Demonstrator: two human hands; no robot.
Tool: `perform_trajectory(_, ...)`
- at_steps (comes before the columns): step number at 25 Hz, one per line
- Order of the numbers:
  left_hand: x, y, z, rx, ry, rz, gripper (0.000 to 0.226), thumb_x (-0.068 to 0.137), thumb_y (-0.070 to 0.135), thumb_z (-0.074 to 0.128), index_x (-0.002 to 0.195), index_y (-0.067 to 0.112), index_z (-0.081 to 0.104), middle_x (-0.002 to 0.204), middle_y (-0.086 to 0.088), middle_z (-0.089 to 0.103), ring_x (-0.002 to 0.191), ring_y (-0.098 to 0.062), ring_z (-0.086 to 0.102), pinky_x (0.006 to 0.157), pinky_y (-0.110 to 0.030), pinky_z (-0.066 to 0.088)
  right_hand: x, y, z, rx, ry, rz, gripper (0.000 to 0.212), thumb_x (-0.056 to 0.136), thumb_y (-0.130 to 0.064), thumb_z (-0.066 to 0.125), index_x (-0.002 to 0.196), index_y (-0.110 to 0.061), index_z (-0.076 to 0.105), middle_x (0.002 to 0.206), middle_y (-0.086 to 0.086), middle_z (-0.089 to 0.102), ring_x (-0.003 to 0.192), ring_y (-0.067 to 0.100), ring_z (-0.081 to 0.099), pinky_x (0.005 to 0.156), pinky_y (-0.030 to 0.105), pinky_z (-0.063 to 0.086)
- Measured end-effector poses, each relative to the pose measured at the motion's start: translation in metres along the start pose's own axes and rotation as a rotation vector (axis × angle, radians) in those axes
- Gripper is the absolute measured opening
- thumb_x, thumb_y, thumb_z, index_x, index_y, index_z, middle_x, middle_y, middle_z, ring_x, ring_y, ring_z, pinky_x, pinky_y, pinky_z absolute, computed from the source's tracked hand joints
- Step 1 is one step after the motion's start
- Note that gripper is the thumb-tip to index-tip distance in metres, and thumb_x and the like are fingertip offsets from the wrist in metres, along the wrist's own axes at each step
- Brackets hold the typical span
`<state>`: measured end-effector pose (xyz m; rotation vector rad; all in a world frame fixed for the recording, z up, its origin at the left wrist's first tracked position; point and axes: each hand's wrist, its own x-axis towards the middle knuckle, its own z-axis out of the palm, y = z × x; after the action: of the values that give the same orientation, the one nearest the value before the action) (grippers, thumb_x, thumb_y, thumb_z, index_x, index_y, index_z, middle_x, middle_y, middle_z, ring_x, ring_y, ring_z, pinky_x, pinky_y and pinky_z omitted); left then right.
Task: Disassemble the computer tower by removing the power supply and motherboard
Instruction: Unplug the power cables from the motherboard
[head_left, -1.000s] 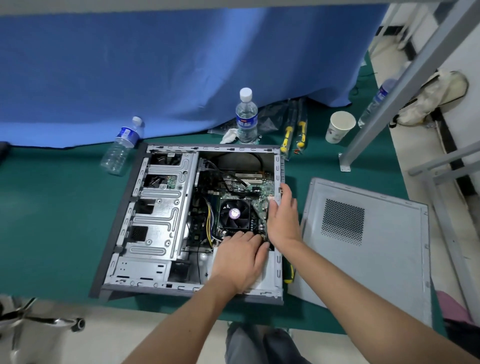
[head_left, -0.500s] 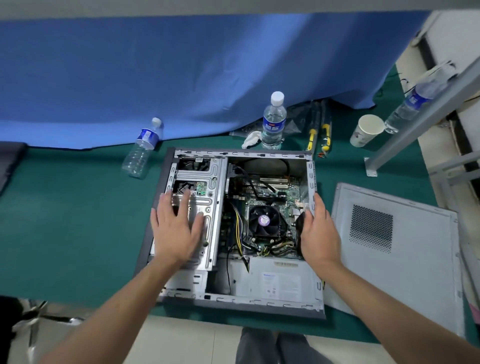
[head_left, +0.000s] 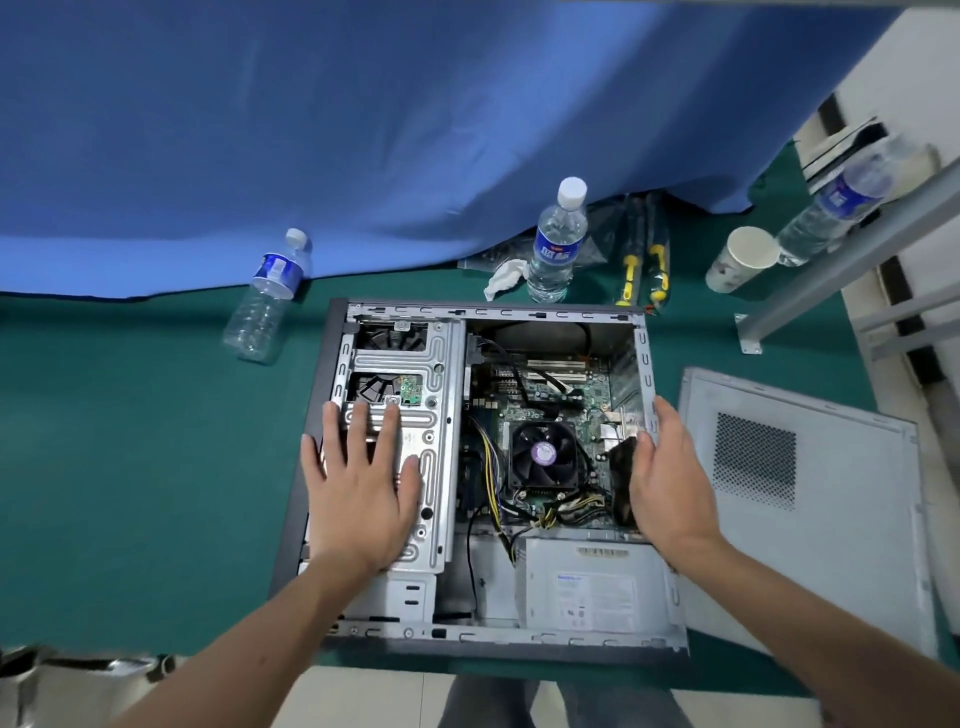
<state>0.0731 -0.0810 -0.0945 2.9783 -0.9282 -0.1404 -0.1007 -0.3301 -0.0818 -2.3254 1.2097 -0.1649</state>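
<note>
Green cloth (head_left: 130, 467) covers the table beneath a blue curtain (head_left: 363, 130).

We see both our forearms bare to the frame's edge with no sleeves, our left hand (head_left: 358, 483) and right hand (head_left: 670, 483) ungloved and without rings or watch, and grey trousers (head_left: 524, 701) below.
</note>
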Motion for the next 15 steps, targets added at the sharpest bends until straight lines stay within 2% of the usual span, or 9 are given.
perform_trajectory(3, 0.001, -0.001, 0.002, 0.01, -0.004, -0.004, 0.062, 0.1, 0.052, 0.014, 0.156, 0.026, 0.015, 0.161, -0.012, 0.022, 0.15, -0.033, -0.002, 0.117, -0.055, -0.002, 0.046, -0.006, -0.006, 0.003, 0.069, -0.003, 0.045, 0.101, -0.036, 0.042, 0.141, -0.019, 0.035, 0.135, 0.012, 0.041, 0.119, 0.029, 0.047, 0.094, 0.038, 0.041)
perform_trajectory(5, -0.001, -0.001, 0.002, 0.006, 0.008, 0.01, 0.062, 0.1, 0.053, 0.014, 0.156, 0.027, 0.015, 0.161, -0.012, 0.022, 0.15, -0.033, -0.002, 0.117, -0.053, -0.004, 0.076, -0.013, -0.01, -0.041, 0.059, 0.031, 0.054, 0.1, -0.038, 0.044, 0.148, -0.021, 0.027, 0.143, 0.013, 0.033, 0.128, 0.032, 0.039, 0.1, 0.044, 0.04)
perform_trajectory(7, 0.002, -0.002, 0.002, 0.003, 0.017, 0.008, 0.062, 0.1, 0.053, 0.013, 0.156, 0.027, 0.015, 0.16, -0.012, 0.023, 0.151, -0.032, -0.002, 0.117, -0.053, -0.004, 0.091, -0.017, -0.004, -0.128, 0.005, 0.04, 0.06, 0.102, -0.04, 0.04, 0.153, -0.022, 0.017, 0.15, 0.013, 0.028, 0.13, 0.035, 0.039, 0.101, 0.049, 0.042)
perform_trajectory(9, 0.002, -0.002, 0.002, 0.004, 0.003, -0.001, 0.062, 0.1, 0.053, 0.013, 0.156, 0.027, 0.014, 0.16, -0.012, 0.023, 0.151, -0.032, -0.002, 0.117, -0.053, -0.004, 0.092, -0.019, 0.005, -0.126, -0.035, 0.059, 0.056, 0.104, -0.039, 0.034, 0.154, -0.021, 0.018, 0.146, 0.014, 0.034, 0.118, 0.037, 0.051, 0.089, 0.047, 0.047)
perform_trajectory(12, 0.001, -0.001, 0.003, 0.013, 0.001, 0.005, 0.062, 0.1, 0.053, 0.013, 0.157, 0.028, 0.013, 0.16, -0.011, 0.022, 0.151, -0.032, -0.003, 0.117, -0.053, -0.003, 0.089, -0.016, 0.011, -0.164, 0.022, 0.059, 0.051, 0.105, -0.036, 0.03, 0.151, -0.017, 0.024, 0.135, 0.015, 0.047, 0.101, 0.035, 0.058, 0.071, 0.038, 0.042)
perform_trajectory(15, 0.003, -0.002, 0.003, 0.031, 0.017, 0.002, 0.062, 0.101, 0.053, 0.012, 0.157, 0.028, 0.014, 0.16, -0.011, 0.022, 0.151, -0.031, -0.003, 0.118, -0.052, -0.003, 0.093, -0.015, 0.013, -0.199, 0.064, 0.039, 0.05, 0.104, -0.035, 0.03, 0.15, -0.015, 0.027, 0.131, 0.015, 0.05, 0.096, 0.036, 0.059, 0.068, 0.036, 0.037)
